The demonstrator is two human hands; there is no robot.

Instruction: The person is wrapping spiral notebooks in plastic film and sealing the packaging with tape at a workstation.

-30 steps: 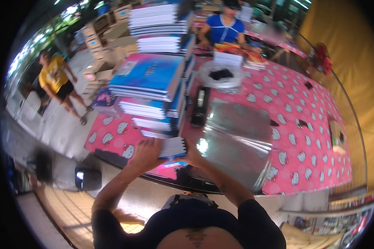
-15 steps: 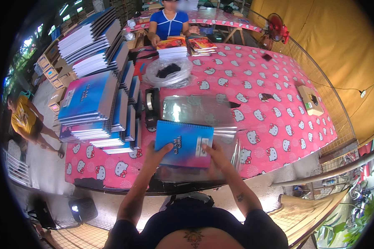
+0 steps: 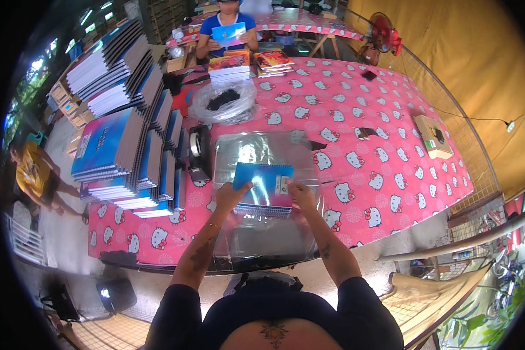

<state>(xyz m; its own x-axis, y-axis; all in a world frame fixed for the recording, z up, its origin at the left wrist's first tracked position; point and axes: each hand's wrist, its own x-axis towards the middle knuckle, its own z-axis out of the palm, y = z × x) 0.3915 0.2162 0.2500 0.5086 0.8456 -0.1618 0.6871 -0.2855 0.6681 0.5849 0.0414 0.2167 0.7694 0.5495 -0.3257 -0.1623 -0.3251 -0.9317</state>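
Note:
A small stack of blue and pink spiral notebooks [image 3: 261,179] is held between my hands, above clear plastic sheets [image 3: 233,153] on the table in front of me. My left hand [image 3: 232,196] grips the stack's left side, thumb on the top cover. On the right side, beside a white label, my right hand [image 3: 300,196] closes on the edge. Spiral bindings show along the stack's near edge, and one also along its far edge. Left of the sheets stands a black tape dispenser [image 3: 200,156] with a tape roll in it.
Tall piles of similar notebooks [image 3: 108,143] rise at the left. Beyond the dispenser lies a bundle of clear plastic [image 3: 239,108] with something black inside. Across the table a co-worker [image 3: 207,38] holds a blue booklet behind stacked orange-covered books [image 3: 230,63]. A cardboard box [image 3: 433,137] sits at right.
The notebooks have moved a little farther from me, and a spiral edge now shows on their near side. The co-worker has raised a blue booklet.

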